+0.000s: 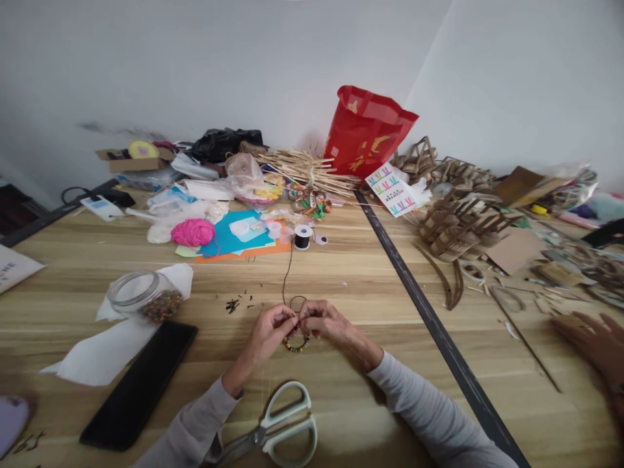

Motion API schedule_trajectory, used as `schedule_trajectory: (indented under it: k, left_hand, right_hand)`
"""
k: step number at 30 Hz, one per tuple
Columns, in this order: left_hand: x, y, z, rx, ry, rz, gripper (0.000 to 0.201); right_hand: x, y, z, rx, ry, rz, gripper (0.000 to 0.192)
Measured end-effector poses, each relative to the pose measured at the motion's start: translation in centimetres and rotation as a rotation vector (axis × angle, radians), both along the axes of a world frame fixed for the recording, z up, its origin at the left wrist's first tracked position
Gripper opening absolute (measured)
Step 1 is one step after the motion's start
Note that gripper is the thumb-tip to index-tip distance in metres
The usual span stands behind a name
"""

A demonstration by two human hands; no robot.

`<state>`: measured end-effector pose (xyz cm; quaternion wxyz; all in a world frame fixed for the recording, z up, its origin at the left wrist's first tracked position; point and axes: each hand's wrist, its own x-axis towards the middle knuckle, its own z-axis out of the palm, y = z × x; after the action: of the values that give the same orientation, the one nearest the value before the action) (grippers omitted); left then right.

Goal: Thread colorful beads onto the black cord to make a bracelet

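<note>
Between my two hands hangs a small ring of multicoloured beads, a beaded bracelet (296,349), low over the wooden table. My left hand (272,329) pinches at its upper left side with thumb and forefinger. On the upper right side my right hand (327,325) is closed in a pinch too, its fingertips almost touching the left ones. A thin black cord (287,276) runs from the hands back to a spool of black cord (302,238). The exact grip on cord and beads is partly hidden by the fingers. White-handled scissors (288,422) lie just below my wrists.
At left are a clear jar of beads (146,296), white paper (104,351) and a black phone (140,383). Pink yarn (193,232) and coloured sheets lie behind. A red bag (365,133) stands at the back, woven baskets (453,227) at right. Another person's hand (592,338) rests at far right.
</note>
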<state>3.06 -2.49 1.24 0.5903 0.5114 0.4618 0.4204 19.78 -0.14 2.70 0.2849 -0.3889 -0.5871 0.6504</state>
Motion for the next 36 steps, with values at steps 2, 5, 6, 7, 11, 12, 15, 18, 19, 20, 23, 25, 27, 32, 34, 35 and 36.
schedule_trajectory:
  k: [2, 5, 6, 7, 11, 12, 15, 18, 19, 20, 23, 25, 27, 32, 34, 35, 36]
  left_hand:
    - [0.1, -0.1, 0.1, -0.002, -0.008, 0.008, 0.026]
    - [0.2, -0.4, 0.3, 0.006, -0.024, 0.019, 0.031]
    - [0.3, -0.5, 0.4, 0.016, -0.015, 0.018, 0.036]
    - [0.4, -0.6, 0.5, 0.035, 0.006, 0.017, 0.04]
    - [0.8, -1.0, 0.6, 0.157, 0.178, 0.04, 0.039]
    - [0.9, -1.1, 0.5, 0.185, 0.228, 0.042, 0.036]
    - [1.0, -1.2, 0.4, 0.26, 0.375, 0.052, 0.026]
    - [0.8, -1.3, 0.2, 0.367, 0.512, 0.086, 0.02]
    - [0.7, -1.3, 0.1, 0.41, 0.543, 0.091, 0.018]
    - [0.6, -1.4, 0.1, 0.457, 0.566, 0.089, 0.017]
    - [0.4, -1.5, -0.2, 0.603, 0.61, 0.06, 0.017]
    - [0.3, -1.6, -0.3, 0.697, 0.643, 0.05, 0.019]
    - [0.3, -1.6, -0.4, 0.765, 0.682, 0.051, 0.019]
    - [0.4, -1.6, -0.4, 0.837, 0.74, 0.086, 0.019]
    - [0.4, -1.6, -0.3, 0.824, 0.741, 0.078, 0.019]
    - [0.4, -1.5, -0.3, 0.802, 0.737, 0.066, 0.018]
    - [0.4, -1.4, -0.3, 0.771, 0.732, 0.052, 0.018]
  right_hand:
    - [0.0, 0.1, -0.1, -0.019, 0.021, 0.004, 0.006]
    - [0.1, 0.2, -0.2, -0.057, 0.06, -0.008, 0.006]
    - [0.1, 0.2, -0.2, -0.068, 0.065, -0.016, 0.005]
    - [0.1, 0.3, -0.2, -0.074, 0.066, -0.023, 0.005]
    - [0.2, 0.3, -0.1, -0.08, 0.076, -0.029, 0.005]
    - [0.2, 0.3, -0.1, -0.08, 0.08, -0.025, 0.005]
    - [0.3, 0.3, -0.1, -0.061, 0.068, -0.014, 0.005]
    - [0.3, 0.4, -0.3, -0.058, 0.044, -0.003, 0.007]
    - [0.3, 0.4, -0.4, -0.06, 0.045, -0.003, 0.007]
    - [0.3, 0.5, -0.6, -0.061, 0.05, -0.002, 0.007]
    - [0.4, 0.6, -1.1, -0.044, 0.069, 0.003, 0.005]
    - [0.4, 0.6, -1.3, -0.041, 0.073, 0.005, 0.005]
    - [0.4, 0.6, -1.3, -0.04, 0.064, 0.001, 0.005]
    - [0.4, 0.7, -1.3, -0.006, 0.056, -0.004, 0.005]
    - [0.5, 0.8, -1.3, -0.008, 0.046, -0.001, 0.005]
    - [0.5, 0.9, -1.3, -0.008, 0.04, 0.004, 0.005]
    - [0.5, 0.9, -1.2, -0.006, 0.035, 0.014, 0.005]
